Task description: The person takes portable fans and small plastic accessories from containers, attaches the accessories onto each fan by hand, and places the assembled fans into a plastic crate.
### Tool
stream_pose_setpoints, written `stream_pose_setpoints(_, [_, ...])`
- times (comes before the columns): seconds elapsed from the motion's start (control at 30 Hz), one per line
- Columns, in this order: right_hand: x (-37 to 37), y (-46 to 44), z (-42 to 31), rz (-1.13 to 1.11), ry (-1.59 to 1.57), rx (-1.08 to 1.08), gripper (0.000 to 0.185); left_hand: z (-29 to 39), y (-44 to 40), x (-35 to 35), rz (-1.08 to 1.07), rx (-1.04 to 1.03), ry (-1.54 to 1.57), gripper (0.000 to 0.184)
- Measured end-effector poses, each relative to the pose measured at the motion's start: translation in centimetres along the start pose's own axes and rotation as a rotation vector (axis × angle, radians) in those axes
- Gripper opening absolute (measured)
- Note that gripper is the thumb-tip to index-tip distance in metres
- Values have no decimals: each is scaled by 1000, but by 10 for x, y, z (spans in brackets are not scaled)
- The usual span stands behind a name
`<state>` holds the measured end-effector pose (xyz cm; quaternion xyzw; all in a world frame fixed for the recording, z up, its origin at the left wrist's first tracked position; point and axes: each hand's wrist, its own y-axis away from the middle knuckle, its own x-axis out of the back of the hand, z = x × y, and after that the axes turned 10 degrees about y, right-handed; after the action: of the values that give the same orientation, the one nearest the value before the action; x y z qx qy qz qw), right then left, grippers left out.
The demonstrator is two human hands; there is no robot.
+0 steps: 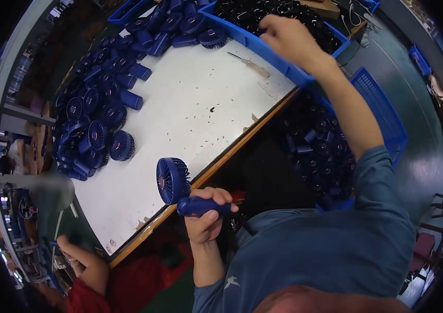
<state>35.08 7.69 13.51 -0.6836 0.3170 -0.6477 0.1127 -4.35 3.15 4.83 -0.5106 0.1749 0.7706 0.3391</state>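
Note:
My left hand [207, 221] is wrapped round the handle of a dark blue handheld fan [173, 181]. The fan's round, slatted head tilts up beside the near edge of the white table [179, 115]. Over a blue bin [263, 51] at the table's far right end is my right hand [290, 39], its fingers curled in above a heap of small black ring-like parts [252, 13]. Whether anything sits between those fingers cannot be made out.
Many more blue handheld fans [96, 134] lie piled along the table's far side. A screwdriver-like tool [250, 65] and small dark scraps lie on the tabletop. Below on the right stands a crate with blue parts [318, 151]. A person in a red sleeve [88, 281] sits at lower left.

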Motion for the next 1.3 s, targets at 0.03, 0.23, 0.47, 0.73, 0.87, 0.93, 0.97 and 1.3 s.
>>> stream_pose_setpoints(0.03, [-8,-8,18,-38,129,-47,28,0,0,0,2,-10,-3,34])
stream_pose_setpoints(0.23, [-39,-22,42,-272,374,-150,27,5,-2,5,-116,56,-23,28])
stream_pose_setpoints(0.47, [-39,-19,36,-228,332,-127,23,12,2,8,-89,0,5,25])
stream_pose_setpoints(0.73, [-40,-28,51,-206,338,-128,15,18,10,18,69,15,-6,30])
stream_pose_setpoints(0.87, [-46,-25,59,-257,379,-92,17,19,11,16,114,2,13,34])
stream_pose_setpoints(0.93, [-56,-26,69,-264,364,-94,18,20,11,19,120,12,0,34])
stream_pose_setpoints(0.97, [-54,-27,68,-269,360,-93,18,20,11,20,110,7,-11,32])
stream_pose_setpoints(1.3, [-39,-38,86,-215,151,-186,28,20,14,19,210,40,-164,33])
